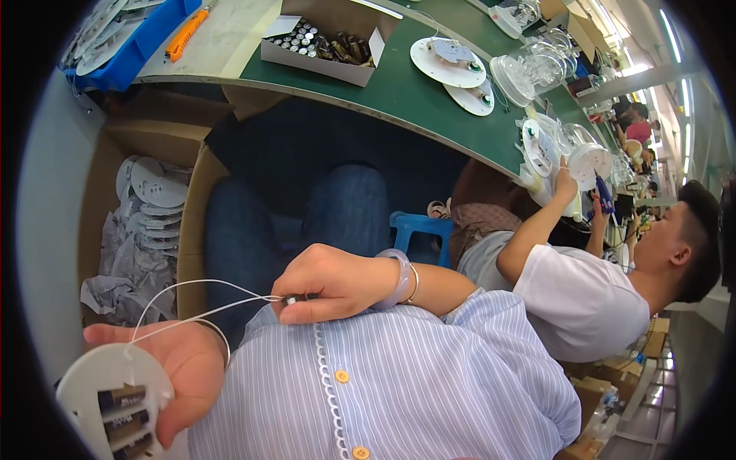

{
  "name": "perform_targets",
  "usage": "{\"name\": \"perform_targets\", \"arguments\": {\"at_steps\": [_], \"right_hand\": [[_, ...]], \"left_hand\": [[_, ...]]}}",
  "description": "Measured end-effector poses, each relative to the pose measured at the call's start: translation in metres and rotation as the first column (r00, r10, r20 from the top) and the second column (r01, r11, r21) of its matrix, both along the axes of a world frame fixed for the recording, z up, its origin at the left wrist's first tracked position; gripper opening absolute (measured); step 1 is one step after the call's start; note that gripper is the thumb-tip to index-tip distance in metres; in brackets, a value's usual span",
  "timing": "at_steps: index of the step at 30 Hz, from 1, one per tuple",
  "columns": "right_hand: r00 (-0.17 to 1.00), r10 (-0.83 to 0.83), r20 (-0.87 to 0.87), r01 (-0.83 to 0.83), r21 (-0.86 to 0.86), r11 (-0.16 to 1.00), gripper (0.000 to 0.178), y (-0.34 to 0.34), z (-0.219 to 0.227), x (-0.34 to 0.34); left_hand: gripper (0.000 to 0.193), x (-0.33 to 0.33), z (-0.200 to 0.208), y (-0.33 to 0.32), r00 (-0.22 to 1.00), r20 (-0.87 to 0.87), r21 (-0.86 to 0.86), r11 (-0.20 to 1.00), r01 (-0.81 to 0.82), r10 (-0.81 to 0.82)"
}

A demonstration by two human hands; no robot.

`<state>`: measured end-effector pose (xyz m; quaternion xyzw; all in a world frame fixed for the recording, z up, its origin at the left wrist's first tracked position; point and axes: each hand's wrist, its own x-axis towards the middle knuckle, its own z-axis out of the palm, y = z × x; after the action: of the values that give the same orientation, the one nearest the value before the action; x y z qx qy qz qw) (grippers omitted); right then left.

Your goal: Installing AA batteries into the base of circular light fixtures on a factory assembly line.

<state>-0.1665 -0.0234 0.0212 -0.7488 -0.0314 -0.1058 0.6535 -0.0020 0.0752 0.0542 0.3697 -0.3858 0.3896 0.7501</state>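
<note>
At the lower left, my left hand [188, 364] grips a round white plastic battery holder [80, 391], its thumb along the rim. Three dark batteries [126, 422] lie side by side in the holder's rectangular opening. A looped white wire [192, 315] runs from the holder across to my right hand [326, 280]. In front of my striped shirt, that hand is closed, pinching a small dark and white part [290, 300] at the wire's end. Most of this part is hidden by the fingers, so I cannot tell its exact kind.
A cardboard box [195, 222] to the left contains stacked white discs and paper. On the green bench [368, 103] stand a box of batteries [318, 65] and round white units [448, 63]. A blue bin [138, 46] and orange cutter [186, 34] lie far left. A co-worker [586, 299] sits right.
</note>
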Motion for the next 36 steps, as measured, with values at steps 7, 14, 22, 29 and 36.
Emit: {"name": "perform_targets", "arguments": {"at_steps": [7, 14, 22, 29, 36], "right_hand": [[0.992, -0.071, 0.103, 0.080, -0.081, 0.994, 0.027, 0.004, -0.001, 0.009], [0.757, -0.645, 0.101, 0.623, -0.406, 0.668, 0.049, -0.013, -0.010, 0.008], [0.934, -0.357, -0.021, 0.338, 0.379, 0.862, 0.035, -0.011, 0.041, -0.014], [0.754, -0.656, 0.013, 0.554, 0.523, 0.648, 0.031, -0.051, 0.075, -0.037], [0.385, -0.850, 0.360, 0.640, 0.559, 0.527, 0.026, -0.157, 0.099, -0.074]], "left_hand": [[0.039, -0.009, -0.005, -0.010, 0.973, -0.012, -0.112, 0.967, 0.228, -0.230], [0.040, 0.007, -0.070, -0.005, -0.166, 0.681, 0.292, -0.473, -0.832, 0.713], [0.028, 0.011, -0.059, -0.038, 0.907, 0.289, 0.741, 0.672, -0.010, -0.305], [0.061, 0.009, -0.054, -0.040, 0.930, 0.324, 0.655, 0.750, -0.089, -0.173], [0.059, 0.013, -0.061, -0.040, 0.953, 0.213, 0.675, 0.737, 0.014, -0.214]]}}
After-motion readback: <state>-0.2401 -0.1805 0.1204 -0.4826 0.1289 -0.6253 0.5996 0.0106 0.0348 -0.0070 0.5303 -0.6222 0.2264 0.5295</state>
